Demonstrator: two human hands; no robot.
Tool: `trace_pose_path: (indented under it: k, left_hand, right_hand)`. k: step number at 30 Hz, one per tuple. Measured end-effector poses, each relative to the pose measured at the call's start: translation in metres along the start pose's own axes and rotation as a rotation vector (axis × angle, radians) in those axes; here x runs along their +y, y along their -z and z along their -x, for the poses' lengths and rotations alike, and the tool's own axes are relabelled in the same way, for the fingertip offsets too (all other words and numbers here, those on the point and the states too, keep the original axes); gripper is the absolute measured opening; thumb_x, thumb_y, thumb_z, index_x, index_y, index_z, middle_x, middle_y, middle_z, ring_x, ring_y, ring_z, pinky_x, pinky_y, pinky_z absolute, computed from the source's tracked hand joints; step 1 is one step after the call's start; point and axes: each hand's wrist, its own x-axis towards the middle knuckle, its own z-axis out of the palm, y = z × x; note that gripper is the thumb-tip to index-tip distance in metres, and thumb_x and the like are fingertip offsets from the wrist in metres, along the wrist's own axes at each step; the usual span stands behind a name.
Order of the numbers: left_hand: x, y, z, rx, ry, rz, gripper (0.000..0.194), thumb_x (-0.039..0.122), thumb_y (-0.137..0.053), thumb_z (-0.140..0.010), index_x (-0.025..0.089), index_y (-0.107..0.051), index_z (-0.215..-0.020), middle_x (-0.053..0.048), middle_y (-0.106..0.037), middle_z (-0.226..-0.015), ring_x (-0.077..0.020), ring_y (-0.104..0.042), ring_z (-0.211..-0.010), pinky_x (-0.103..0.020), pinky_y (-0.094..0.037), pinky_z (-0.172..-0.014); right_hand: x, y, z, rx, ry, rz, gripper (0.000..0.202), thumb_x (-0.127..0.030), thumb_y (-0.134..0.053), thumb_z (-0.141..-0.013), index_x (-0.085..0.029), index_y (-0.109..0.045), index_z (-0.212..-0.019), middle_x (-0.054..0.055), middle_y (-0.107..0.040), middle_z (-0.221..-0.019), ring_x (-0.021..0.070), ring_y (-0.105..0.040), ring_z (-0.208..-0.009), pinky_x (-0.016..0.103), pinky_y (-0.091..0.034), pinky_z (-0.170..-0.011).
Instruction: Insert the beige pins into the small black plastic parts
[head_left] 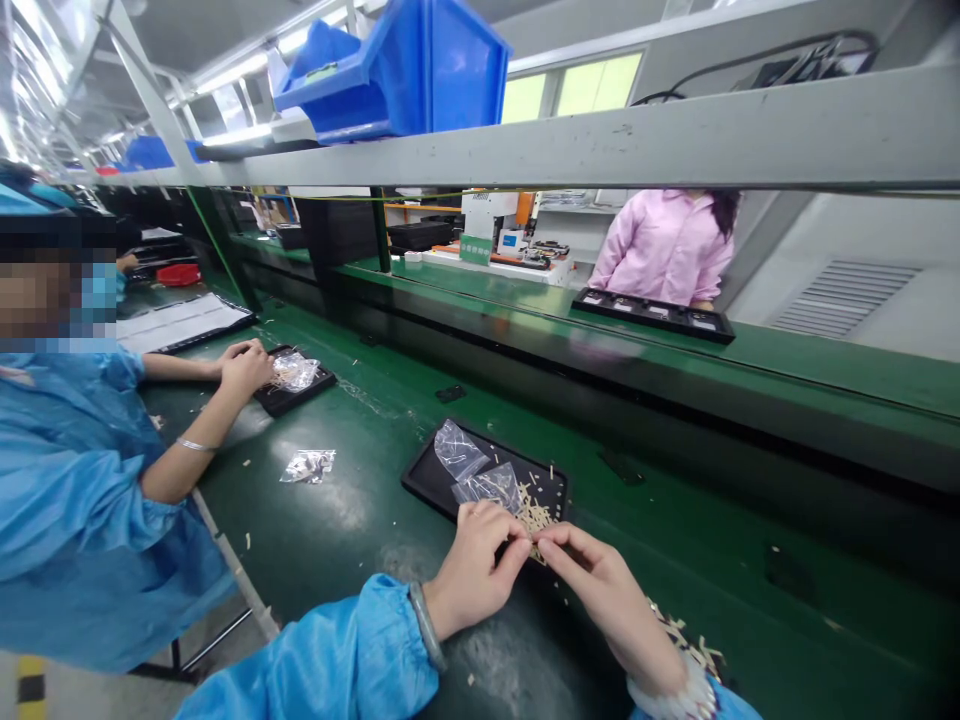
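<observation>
My left hand (484,560) and my right hand (589,570) meet fingertip to fingertip at the near edge of a black tray (427,470). Both are pinched closed, and whatever lies between the fingers is too small to make out. Just beyond the fingertips is a heap of small beige strips (534,512) in the tray, with a few scattered along its right side. Two clear plastic bags (459,452) lie in the tray's left and middle part. More pale strips (694,645) are piled beside my right wrist, partly hidden by it.
At left a co-worker in a blue smock (82,500) handles a similar small tray (296,395). A clear bag (308,465) lies on the green table (337,520). Overhead runs a shelf beam (600,150) with blue bins (420,70). A person in pink (667,245) stands behind a long black tray (652,315).
</observation>
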Motion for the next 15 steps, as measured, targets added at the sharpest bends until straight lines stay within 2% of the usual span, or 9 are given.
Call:
trace_pose_path:
  k: [4, 15]
  left_hand:
    - [0.0009, 0.0008, -0.0002, -0.004, -0.005, -0.003, 0.012, 0.020, -0.046, -0.088, 0.018, -0.049, -0.076, 0.002, -0.054, -0.075, -0.0130, -0.049, -0.080, -0.031, -0.031, -0.081]
    - [0.0030, 0.0012, -0.0014, 0.002, 0.008, -0.026, 0.014, 0.020, -0.046, -0.086, 0.018, -0.050, -0.073, 0.001, -0.056, -0.074, -0.0135, -0.051, -0.079, -0.032, -0.032, -0.081]
  right_hand:
    - [0.0046, 0.0012, 0.0001, -0.002, -0.019, 0.042, 0.025, -0.043, -0.056, -0.080, -0.019, -0.062, -0.077, 0.002, -0.064, -0.081, 0.0188, -0.056, -0.079, 0.029, -0.043, -0.074]
    - [0.0004, -0.0003, 0.0033, 0.034, 0.056, 0.162, 0.025, -0.042, -0.053, -0.081, -0.019, -0.057, -0.070, 0.000, -0.058, -0.071, 0.0161, -0.053, -0.068, 0.025, -0.043, -0.064]
